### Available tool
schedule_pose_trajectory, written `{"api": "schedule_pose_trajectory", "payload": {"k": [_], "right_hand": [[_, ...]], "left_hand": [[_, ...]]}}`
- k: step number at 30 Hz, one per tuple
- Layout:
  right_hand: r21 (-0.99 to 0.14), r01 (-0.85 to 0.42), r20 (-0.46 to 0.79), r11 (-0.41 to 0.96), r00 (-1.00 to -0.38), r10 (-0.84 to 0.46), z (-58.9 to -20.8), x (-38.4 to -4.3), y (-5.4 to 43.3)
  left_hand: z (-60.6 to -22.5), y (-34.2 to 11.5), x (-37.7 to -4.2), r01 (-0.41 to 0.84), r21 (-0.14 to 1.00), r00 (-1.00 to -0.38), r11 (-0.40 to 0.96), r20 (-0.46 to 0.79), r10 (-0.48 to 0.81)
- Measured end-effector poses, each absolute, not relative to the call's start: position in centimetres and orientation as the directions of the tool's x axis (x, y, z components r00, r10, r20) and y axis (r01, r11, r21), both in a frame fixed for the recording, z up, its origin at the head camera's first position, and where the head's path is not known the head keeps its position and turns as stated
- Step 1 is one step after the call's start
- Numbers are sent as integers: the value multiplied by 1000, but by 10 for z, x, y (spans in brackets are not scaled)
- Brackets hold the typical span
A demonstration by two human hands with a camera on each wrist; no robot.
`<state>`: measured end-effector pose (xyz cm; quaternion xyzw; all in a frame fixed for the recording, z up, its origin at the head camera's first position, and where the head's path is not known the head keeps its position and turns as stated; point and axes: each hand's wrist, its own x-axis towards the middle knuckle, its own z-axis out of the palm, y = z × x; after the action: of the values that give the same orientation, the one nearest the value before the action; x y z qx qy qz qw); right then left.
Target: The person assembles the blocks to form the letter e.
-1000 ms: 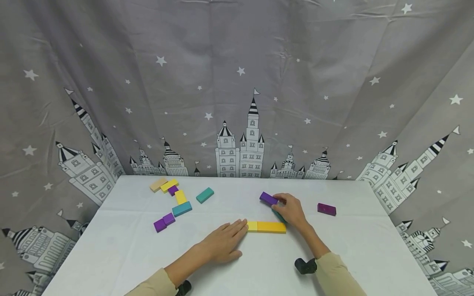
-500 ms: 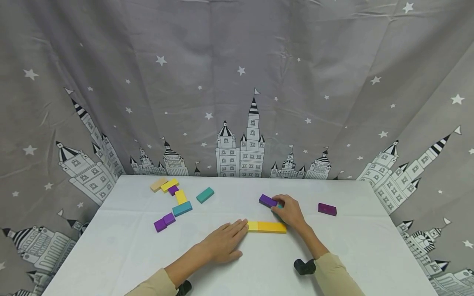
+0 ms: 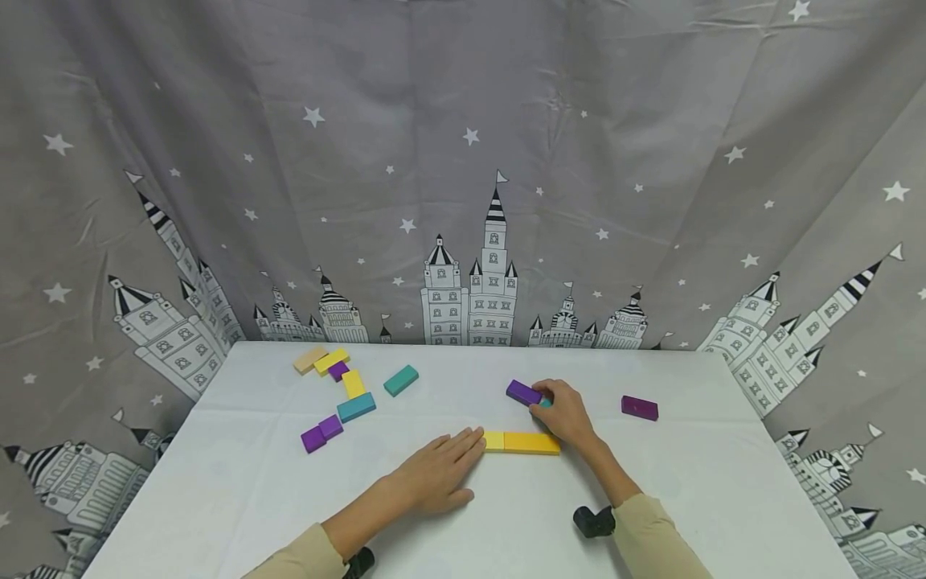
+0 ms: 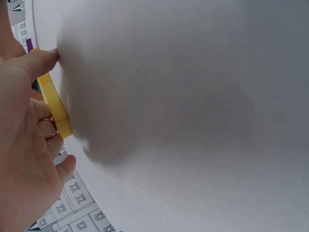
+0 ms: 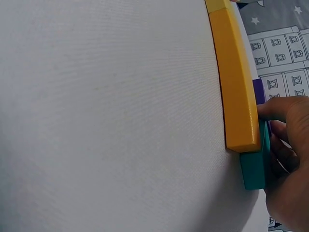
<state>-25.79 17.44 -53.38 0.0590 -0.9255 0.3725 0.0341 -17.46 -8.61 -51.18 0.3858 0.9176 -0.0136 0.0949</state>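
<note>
Right hand (image 3: 566, 414) of the person, watched from my remote post, held a teal block (image 5: 253, 170) pinched between thumb and fingers, just behind the right end of an orange bar (image 3: 531, 443) on the white surface (image 3: 723, 482). Through the head camera I made out only a sliver of the teal block; a dark purple block (image 3: 523, 392) sat just to its left, though whether the two touched I could not tell. On my right wrist feed, one end of the teal block showed past the orange bar.

Left hand (image 3: 437, 474) stretched palm down over the surface, fingers extended and thumb set apart, fingertips at the left end of a pale yellow block (image 3: 494, 441) that met the orange bar in a straight line. Farther right I saw a maroon block (image 3: 640, 408) lying apart. Across on the left, a zigzag ran from a tan block (image 3: 309, 359) through a yellow brick (image 3: 332, 362), a small purple piece (image 3: 338, 371) and a second yellow brick (image 3: 353, 384) to a blue block (image 3: 357, 408), with paired violet pieces (image 3: 313, 439) nearer the camera and a green block (image 3: 401, 380) to the right. Behind hung a grey curtain (image 3: 463, 80) printed with stars and castles
</note>
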Motion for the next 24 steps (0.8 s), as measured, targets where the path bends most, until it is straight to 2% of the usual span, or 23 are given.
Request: {"api": "schedule_pose_trajectory", "payload": {"k": [24], "right_hand": [[-671,-115,85,733,-993,-79,-536,-258,173]], "left_hand": [[-509,-84,-173,706,58,-688,706,-185,702]]}}
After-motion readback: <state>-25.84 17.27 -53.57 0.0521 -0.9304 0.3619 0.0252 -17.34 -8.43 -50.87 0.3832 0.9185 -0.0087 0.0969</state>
